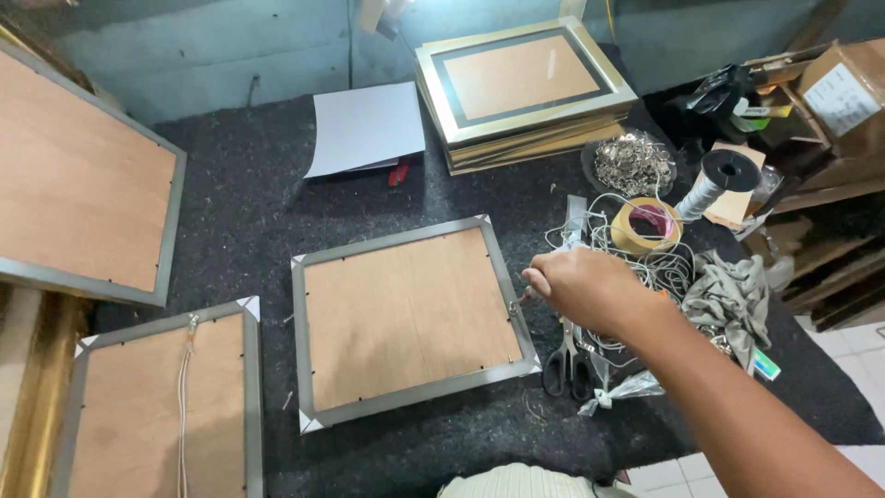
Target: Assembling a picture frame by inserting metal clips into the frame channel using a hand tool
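Observation:
A picture frame (413, 320) lies face down in the middle of the dark felt table (249, 212), its brown backing board up and its grey rim around it. My right hand (581, 286) is closed at the frame's right rim, pinching a small tool or fastener whose tip touches the rim; what it is I cannot tell. My left hand is out of view. Black-handled scissors (564, 361) lie just below my right hand.
Another face-down frame with a white cord (166, 406) lies at the lower left; a larger frame (83, 180) is at the left. Stacked gold frames (524, 88), white paper (367, 126), a bowl of metal hooks (632, 164), a tape roll (647, 224), tangled string and a grey rag (733, 295) crowd the right.

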